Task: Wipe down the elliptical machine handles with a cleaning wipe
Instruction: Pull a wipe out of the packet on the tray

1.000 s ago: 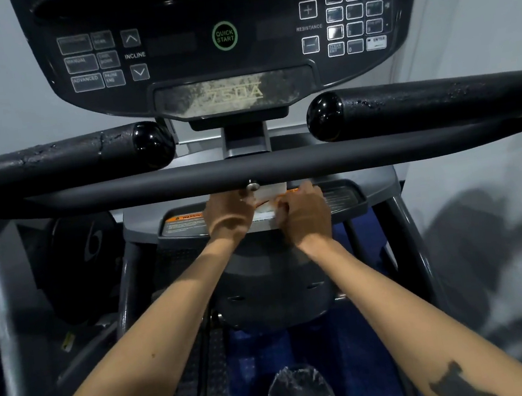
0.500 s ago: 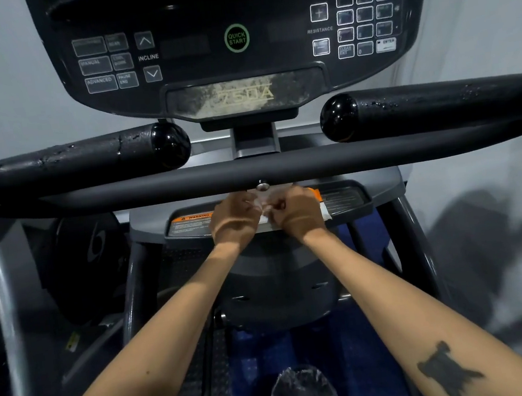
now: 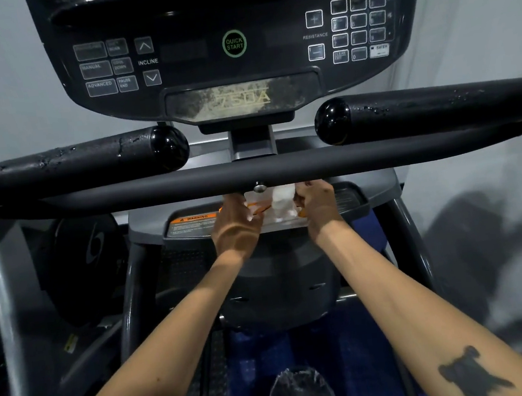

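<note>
Wipes packet [image 3: 262, 209] sits at twelve o'clock below the crossbar [image 3: 250, 174]; my left hand [image 3: 235, 225] pinches its edge, my right hand [image 3: 317, 206] pinches a white wipe [image 3: 282, 200] poking from it. Foam handles [image 3: 80, 161] flank eleven and one.

Black handles [image 3: 438, 109] and a black console [image 3: 228, 38] with a green-ringed start button [image 3: 234, 43], an orange-and-white warning label [image 3: 191, 223], a white wipe [image 3: 281, 200], blue dotted floor [image 3: 353, 360], a dark tattoo [image 3: 471, 372].
</note>
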